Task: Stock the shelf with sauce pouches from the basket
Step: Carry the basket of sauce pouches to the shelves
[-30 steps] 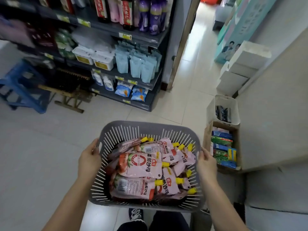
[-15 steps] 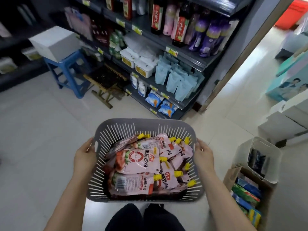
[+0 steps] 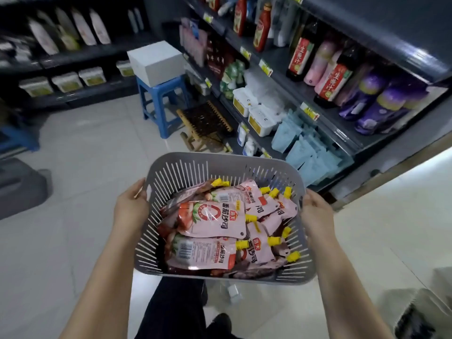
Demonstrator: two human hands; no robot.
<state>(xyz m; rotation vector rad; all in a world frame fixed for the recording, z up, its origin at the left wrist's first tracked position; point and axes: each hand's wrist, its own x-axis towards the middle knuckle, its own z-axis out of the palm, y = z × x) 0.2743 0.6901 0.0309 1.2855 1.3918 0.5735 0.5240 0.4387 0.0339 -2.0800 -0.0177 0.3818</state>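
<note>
A grey slatted plastic basket (image 3: 195,167) is carried in front of me above the floor. It is full of several pink sauce pouches (image 3: 212,220) with yellow caps, lying flat in a heap. My left hand (image 3: 130,207) grips the basket's left rim. My right hand (image 3: 315,211) grips its right rim. The dark shelf unit (image 3: 288,69) stands ahead and to the right, holding bottles, white tubs and pale blue pouches.
A blue plastic stool (image 3: 159,101) with a white box (image 3: 156,61) on it stands by the shelf. A low wooden stool (image 3: 205,123) sits next to it. More dark shelving runs along the far left. A grey step lies on the floor at the left edge.
My view has swung left and closer to the shelf unit. The cardboard boxes at the right have left the frame. Both hands keep the same hold on the basket.
</note>
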